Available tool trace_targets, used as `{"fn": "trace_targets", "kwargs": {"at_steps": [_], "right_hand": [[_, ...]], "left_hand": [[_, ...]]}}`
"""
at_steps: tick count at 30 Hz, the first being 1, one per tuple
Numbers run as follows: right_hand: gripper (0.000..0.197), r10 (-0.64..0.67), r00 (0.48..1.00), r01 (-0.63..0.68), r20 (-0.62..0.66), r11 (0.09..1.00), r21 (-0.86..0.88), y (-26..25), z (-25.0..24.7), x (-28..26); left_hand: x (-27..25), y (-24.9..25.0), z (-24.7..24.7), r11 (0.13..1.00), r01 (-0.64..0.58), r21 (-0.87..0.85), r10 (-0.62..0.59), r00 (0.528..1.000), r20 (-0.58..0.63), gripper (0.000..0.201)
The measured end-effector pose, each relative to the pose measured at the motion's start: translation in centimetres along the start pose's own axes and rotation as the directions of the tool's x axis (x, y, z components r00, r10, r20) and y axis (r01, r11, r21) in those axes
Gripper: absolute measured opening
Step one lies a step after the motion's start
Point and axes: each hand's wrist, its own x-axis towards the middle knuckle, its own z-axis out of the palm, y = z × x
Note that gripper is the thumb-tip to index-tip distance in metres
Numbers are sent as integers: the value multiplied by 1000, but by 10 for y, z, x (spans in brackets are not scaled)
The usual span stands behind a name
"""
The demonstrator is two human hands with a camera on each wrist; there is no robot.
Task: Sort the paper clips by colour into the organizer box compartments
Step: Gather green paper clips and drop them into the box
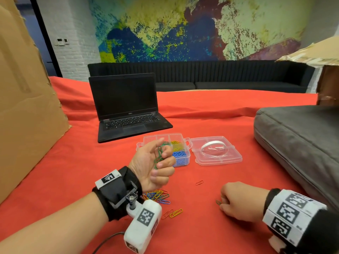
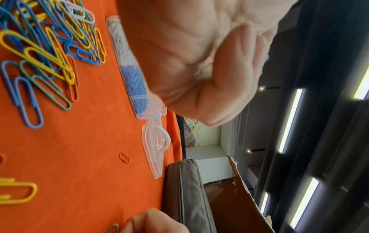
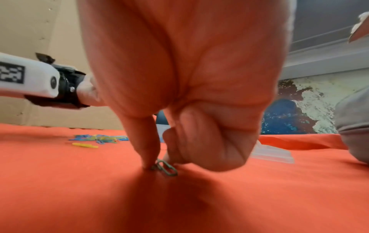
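While the thumb and forefinger of the right hand pinch a single green paper clip that lies flat against the red cloth, the other fingers are curled under the palm, probably to keep them off the cloth so the tips can get under the thin wire. The left hand is raised palm-up just in front of the organizer box, fingers curled round a bunch of green clips; it seems to serve as a holding place, so that greens are gathered first and dropped in one go. Inside the clear box, blue clips fill the near right compartment and yellow clips the one behind it, with some green showing past the left hand's fingers. Its lid lies open to the right, a ring-shaped thing resting in it. Still unsorted are a mixed pile near the left wrist, a yellow clip and a red one lying apart.

Red cloth covers the whole table. An open Dell laptop stands behind the box, a grey cushion lies to the right, and cardboard sheets flank both sides. Beyond are a dark sofa and a colourful wall mural.
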Motion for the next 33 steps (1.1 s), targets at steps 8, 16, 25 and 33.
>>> {"fn": "trace_targets", "kwargs": {"at_steps": [8,16,25,33], "right_hand": [[25,-104,994,104,15,995,13,-1,1,-3],[16,-257,933,-262,251,-9,965,-9,-20,-1],[14,-226,945,-237,235,18,971,-61,-25,20],[28,-353,935,343,-41,866,365,-86,-25,31]], "left_hand": [[-12,10,-2,998,-57,40,62,987,-151,41],[-34,22,-16,993,24,112,6,965,-260,36],[-54,18,-34,-82,443,893,192,886,-422,31],[-57,1,-34,-418,321,850,121,947,-298,17]]}}
